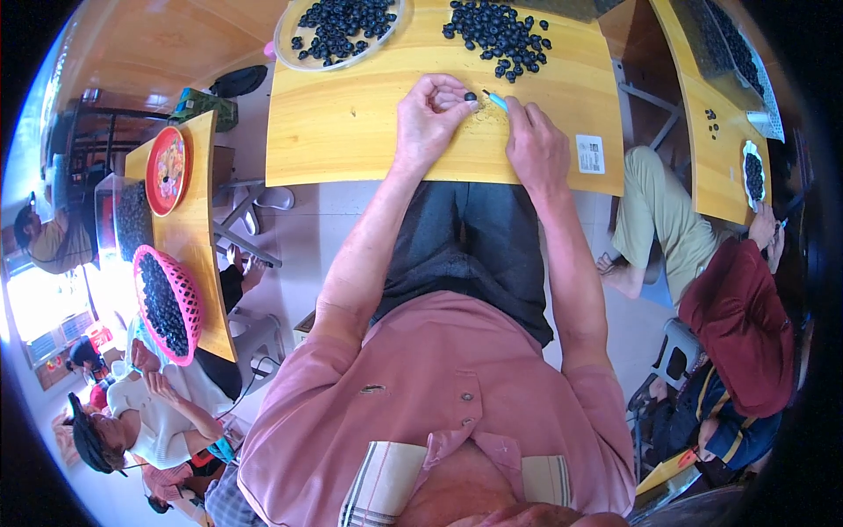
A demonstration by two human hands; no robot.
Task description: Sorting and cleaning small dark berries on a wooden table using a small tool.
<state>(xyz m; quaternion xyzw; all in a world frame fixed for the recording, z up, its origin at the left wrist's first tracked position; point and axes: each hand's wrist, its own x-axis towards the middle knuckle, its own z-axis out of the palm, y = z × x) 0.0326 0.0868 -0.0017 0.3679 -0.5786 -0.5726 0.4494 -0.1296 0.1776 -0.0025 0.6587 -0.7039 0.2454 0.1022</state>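
One dark berry (pixel 470 97) pinched in the grip of the left hand (pixel 428 119), just above the yellow counter (pixel 351 132), near its front edge. Right hand (pixel 536 145) closed on a small light-blue tool (pixel 497 100), tip just beside the berry. Behind on the counter, a loose berry pile (pixel 499 35) and a round tray (pixel 338 31) full of berries.

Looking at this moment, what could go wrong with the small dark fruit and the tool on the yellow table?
1. The left hand pinches one small dark fruit right at the tip of the light blue tool in the right hand; a slip could prick a fingertip.
2. The loose pile of fruits lies unguarded on the yellow table, so some could roll off.
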